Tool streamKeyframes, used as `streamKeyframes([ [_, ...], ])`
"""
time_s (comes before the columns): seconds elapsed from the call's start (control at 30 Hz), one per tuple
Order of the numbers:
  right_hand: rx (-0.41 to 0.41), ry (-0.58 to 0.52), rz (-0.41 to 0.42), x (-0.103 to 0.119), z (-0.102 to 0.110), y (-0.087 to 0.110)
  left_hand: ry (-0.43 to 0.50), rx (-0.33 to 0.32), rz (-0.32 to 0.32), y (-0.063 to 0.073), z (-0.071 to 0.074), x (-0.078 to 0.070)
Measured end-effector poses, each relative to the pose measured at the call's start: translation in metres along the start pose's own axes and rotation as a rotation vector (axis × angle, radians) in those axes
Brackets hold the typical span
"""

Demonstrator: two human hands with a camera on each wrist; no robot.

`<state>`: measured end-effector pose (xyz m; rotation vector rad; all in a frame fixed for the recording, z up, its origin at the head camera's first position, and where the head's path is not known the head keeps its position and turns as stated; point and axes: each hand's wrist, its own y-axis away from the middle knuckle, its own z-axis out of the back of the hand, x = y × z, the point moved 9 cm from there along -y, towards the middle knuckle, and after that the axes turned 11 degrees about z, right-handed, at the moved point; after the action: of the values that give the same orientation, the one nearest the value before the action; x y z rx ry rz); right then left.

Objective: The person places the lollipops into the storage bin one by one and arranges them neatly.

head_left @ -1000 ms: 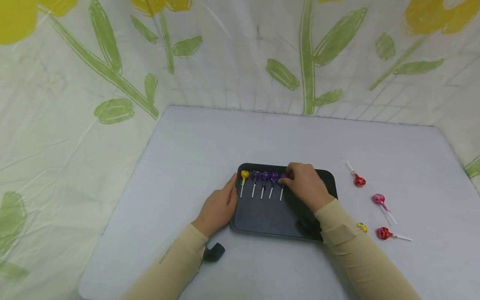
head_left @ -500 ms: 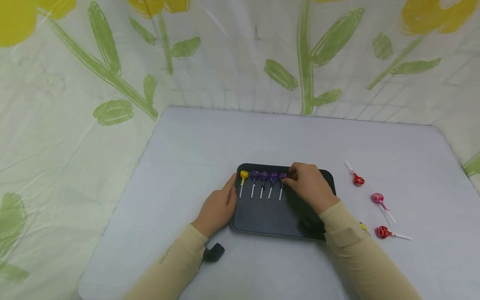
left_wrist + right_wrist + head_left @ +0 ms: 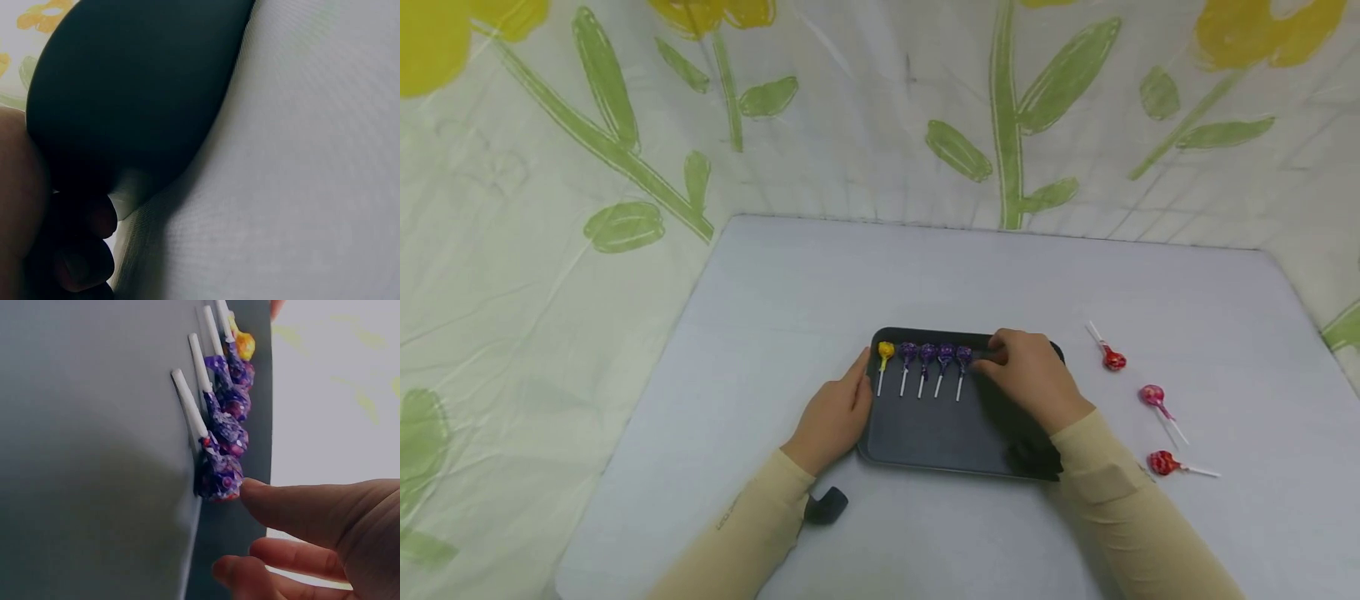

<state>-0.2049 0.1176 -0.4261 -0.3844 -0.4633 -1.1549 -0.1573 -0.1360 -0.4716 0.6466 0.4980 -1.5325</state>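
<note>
A dark tray [image 3: 925, 437] holds a row of lollipops along its far side. At the row's left end lies a yellow lollipop [image 3: 886, 351]; several purple lollipops [image 3: 927, 353] follow, sticks toward the person. My left hand [image 3: 831, 421] grips the tray's left edge, and the left wrist view shows its fingers curled at the dark tray [image 3: 137, 87]. Just right of the last purple lollipop [image 3: 220, 477], my right hand [image 3: 1033, 375] hovers over the tray with thumb and fingers parted and nothing between them. Its thumb tip is right beside that candy.
Right of the tray on the white table [image 3: 790, 275] lie a red lollipop [image 3: 1113, 358], a pink lollipop [image 3: 1152, 396] and another red lollipop [image 3: 1163, 462]. A black curved piece [image 3: 827, 506] shows by the left sleeve. A flowered sheet [image 3: 850, 108] hangs behind the table.
My right hand has let go of the last purple lollipop and drawn a little to the right. The right sleeve now covers a yellow candy seen earlier. The left hand keeps its grip.
</note>
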Motion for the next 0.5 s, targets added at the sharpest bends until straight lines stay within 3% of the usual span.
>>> streamKeyframes([
  [0.3, 0.003, 0.018, -0.025, -0.008, 0.011, 0.008, 0.004, -0.006, 0.001, 0.0, 0.0, 0.001],
  [0.5, -0.045, 0.034, -0.006, -0.011, 0.026, 0.013, 0.006, -0.011, 0.002, 0.0, 0.001, 0.001],
])
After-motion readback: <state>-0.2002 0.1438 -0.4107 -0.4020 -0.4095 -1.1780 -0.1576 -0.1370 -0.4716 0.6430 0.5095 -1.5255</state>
